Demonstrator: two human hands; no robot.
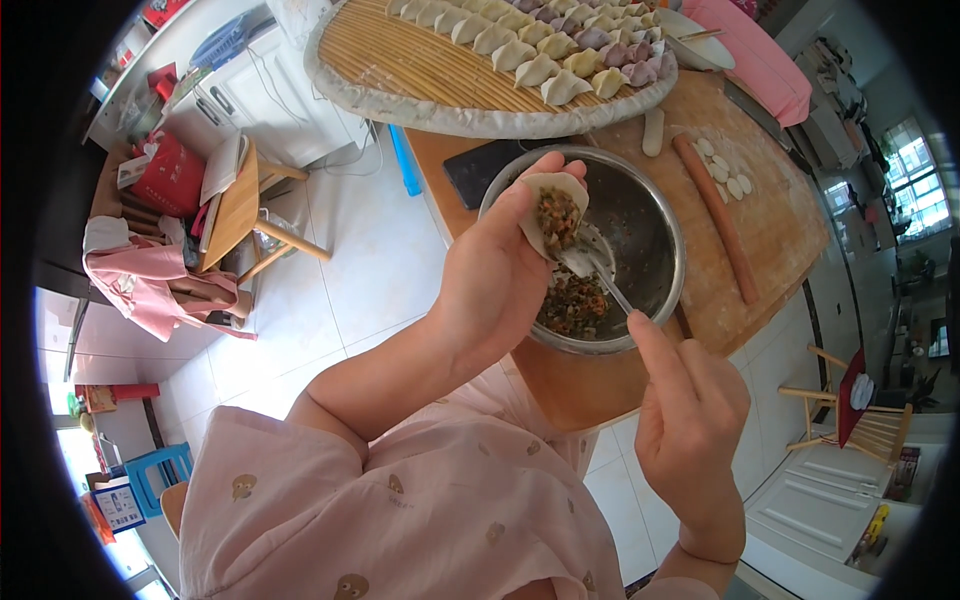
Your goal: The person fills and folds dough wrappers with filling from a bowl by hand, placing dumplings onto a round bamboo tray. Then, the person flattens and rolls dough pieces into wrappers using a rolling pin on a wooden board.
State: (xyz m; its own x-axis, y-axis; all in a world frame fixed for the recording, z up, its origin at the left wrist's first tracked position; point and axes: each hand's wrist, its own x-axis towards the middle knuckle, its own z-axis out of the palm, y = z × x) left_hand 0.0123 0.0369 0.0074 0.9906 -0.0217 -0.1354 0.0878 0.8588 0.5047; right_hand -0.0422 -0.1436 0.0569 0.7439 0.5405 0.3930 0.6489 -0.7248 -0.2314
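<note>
My left hand (499,255) cups a round dumpling wrapper (534,225) over the steel mixing bowl (660,225). A mound of chopped filling (556,217) with orange and green bits lies on the wrapper. The handle of a metal spoon (611,289) is between the fingers of my right hand (690,397). The spoon's bowl touches the lower edge of the filling in my palm. Below it, more loose filling (574,304) sits at the near left side of the bowl.
Behind the bowl, a round reed tray (390,67) holds rows of pleated dumplings (514,56). A floured wooden board (780,255) on the right carries a rolling pin (716,217) and several small dough pieces (724,169). A dark flat device (480,169) lies left of the bowl.
</note>
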